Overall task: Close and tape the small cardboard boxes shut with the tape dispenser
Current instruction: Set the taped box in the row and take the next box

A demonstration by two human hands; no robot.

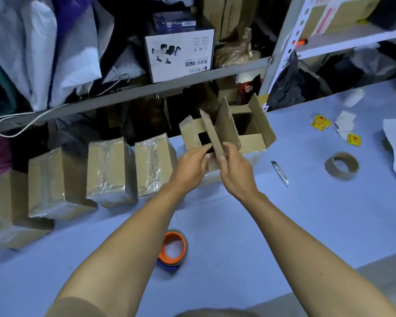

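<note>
The left hand [192, 167] and right hand [234, 171] are both raised to the near side of a small open brown cardboard box [206, 143]. Its near upright flap [212, 136] is pinched between the right thumb and fingers, while the left fingers are curled against the box's near edge; whether they actually grip it cannot be told. The flap appears to be held so that it can be folded down over the dark opening. Just beside it, touching on the right, a second open cardboard box [249, 129] stands with its stiff matte flaps upright. To the left, a row of closed cardboard boxes [108, 170] wrapped in glossy, wrinkled clear tape is lined along the pale blue table [284, 225], apparently set aside as finished. The orange-cored tape roll in its dispenser [173, 249] is left lying near the body between the forearms, within easy reach. Further right, a slim utility knife [280, 173] and a bare brown cardboard tape core [342, 165] are laid.
</note>
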